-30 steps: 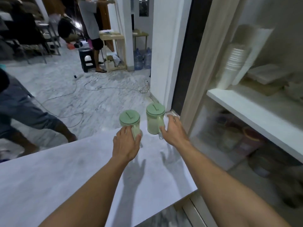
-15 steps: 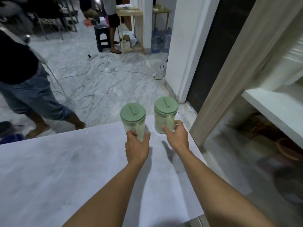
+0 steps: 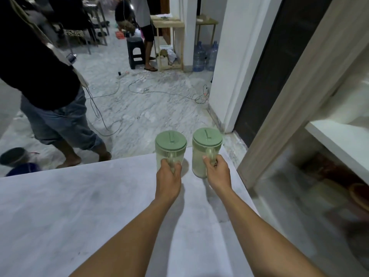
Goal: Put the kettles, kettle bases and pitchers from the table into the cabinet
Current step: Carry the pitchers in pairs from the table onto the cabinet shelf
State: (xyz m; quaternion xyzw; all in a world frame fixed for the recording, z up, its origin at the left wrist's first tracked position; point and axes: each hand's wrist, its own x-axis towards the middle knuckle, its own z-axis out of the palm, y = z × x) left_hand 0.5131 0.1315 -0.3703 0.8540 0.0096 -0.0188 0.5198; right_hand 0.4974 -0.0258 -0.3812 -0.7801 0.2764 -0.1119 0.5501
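The pale marble counter (image 3: 79, 216) fills my view from 6 to 9 o'clock, both my forearms reaching out over it. At 3 o'clock stands the cabinet (image 3: 299, 96), with its white shelf (image 3: 343, 142) and blurred things below it. A person (image 3: 50, 96) in a dark top and jeans stands on the marble floor at 10 o'clock. Far off at 12 o'clock are a dark stool (image 3: 135, 52) and, toward 1 o'clock, two water bottles (image 3: 205, 56).

The two pitchers stand upright side by side near the counter's far right corner, close but apart, both clear with green lids. My left grip (image 3: 168, 176) is curled round the handle of the left pitcher (image 3: 170, 142). My right grip (image 3: 216, 172) is wrapped round the handle of the right pitcher (image 3: 206, 140), at 3 o'clock of the other. I cannot tell whether either base touches the counter.
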